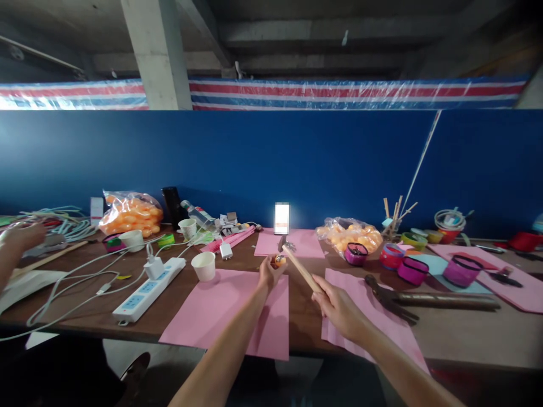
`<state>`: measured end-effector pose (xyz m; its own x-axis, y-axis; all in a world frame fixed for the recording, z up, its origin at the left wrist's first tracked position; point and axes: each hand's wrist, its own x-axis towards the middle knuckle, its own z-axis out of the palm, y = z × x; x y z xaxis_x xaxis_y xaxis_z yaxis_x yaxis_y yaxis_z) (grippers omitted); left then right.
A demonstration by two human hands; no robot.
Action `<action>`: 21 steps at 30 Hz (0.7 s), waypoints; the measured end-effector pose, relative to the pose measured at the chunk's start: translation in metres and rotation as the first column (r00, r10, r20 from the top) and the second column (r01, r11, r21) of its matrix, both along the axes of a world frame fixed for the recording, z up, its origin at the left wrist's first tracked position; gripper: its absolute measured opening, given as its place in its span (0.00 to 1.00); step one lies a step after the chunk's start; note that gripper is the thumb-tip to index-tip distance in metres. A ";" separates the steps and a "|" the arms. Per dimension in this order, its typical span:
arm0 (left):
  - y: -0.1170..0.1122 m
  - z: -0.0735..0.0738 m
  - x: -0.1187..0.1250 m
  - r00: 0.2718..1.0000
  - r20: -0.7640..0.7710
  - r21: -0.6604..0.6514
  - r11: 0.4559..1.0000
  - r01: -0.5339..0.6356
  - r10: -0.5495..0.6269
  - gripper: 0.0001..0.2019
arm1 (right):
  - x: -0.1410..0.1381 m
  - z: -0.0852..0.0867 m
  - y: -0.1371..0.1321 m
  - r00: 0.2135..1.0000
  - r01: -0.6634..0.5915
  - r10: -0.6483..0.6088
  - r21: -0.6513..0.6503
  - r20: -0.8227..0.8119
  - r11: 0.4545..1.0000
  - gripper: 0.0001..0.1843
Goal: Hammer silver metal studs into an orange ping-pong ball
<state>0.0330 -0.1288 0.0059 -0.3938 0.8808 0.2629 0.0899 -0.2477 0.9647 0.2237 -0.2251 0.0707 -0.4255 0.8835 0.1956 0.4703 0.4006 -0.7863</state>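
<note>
In the middle of the head view, my left hand (270, 271) is closed around a small yellow-orange piece (280, 260), like a plastic ball or shell, with something shiny on it. My right hand (335, 305) grips a hammer (303, 267) by its pale wooden handle. The hammer's dark head points away from me, just above and beyond the orange piece; whether they touch I cannot tell. Behind the head, a pile of small dark metal bits (292, 247) lies on a pink sheet (311, 240). Below my left wrist is another pink sheet (216, 311).
Left of me are a white power strip (148, 291) with cables, a paper cup (204, 267) and a bag of orange balls (133, 215). At right lie a second bag (356, 233), purple containers (413, 270) and a claw hammer (445, 299). Another person's hand (27, 234) reaches in at far left.
</note>
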 end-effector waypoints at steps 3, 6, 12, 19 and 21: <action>0.002 0.000 0.001 1.000 0.010 -0.010 1.000 -0.006 0.006 0.16 | 0.002 0.000 -0.001 1.000 0.008 -0.008 0.017 0.013 1.000 0.22; 0.006 -0.004 0.000 1.000 0.015 -0.017 1.000 -0.009 0.009 0.16 | 0.001 -0.002 -0.002 0.999 0.012 -0.015 0.052 0.053 0.999 0.22; 0.009 -0.008 -0.003 1.000 0.019 -0.023 1.000 0.006 -0.005 0.15 | -0.001 -0.002 -0.003 0.993 -0.011 0.001 0.084 0.120 0.996 0.20; 0.011 -0.009 -0.002 1.000 0.024 -0.005 1.000 0.017 -0.017 0.15 | 0.002 -0.003 -0.004 0.994 -0.006 -0.006 0.107 0.111 0.994 0.20; 0.013 -0.010 -0.003 1.000 0.016 -0.002 1.000 0.009 -0.009 0.15 | 0.004 -0.004 -0.004 0.995 -0.001 -0.009 0.100 0.100 0.995 0.20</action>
